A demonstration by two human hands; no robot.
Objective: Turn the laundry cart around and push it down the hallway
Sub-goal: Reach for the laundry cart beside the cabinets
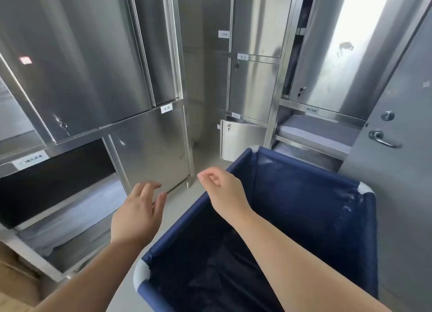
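The laundry cart [311, 171] is a blue fabric bin with white corner caps and a dark lining, filling the lower right of the head view. My right hand [224, 192] hovers over the cart's left rim with its fingers loosely curled and holds nothing. To the left of the cart, my left hand [138, 211] is spread open above the floor, apart from the rim. Both forearms reach in from the bottom edge.
Stainless steel cabinets [93, 66] line the left side, with folded linen on a low open shelf [70, 218]. More steel lockers [252, 87] and linen shelves [320, 129] stand ahead. A grey door with a lever handle [383, 139] is close on the right. Grey floor [205, 157] runs between them.
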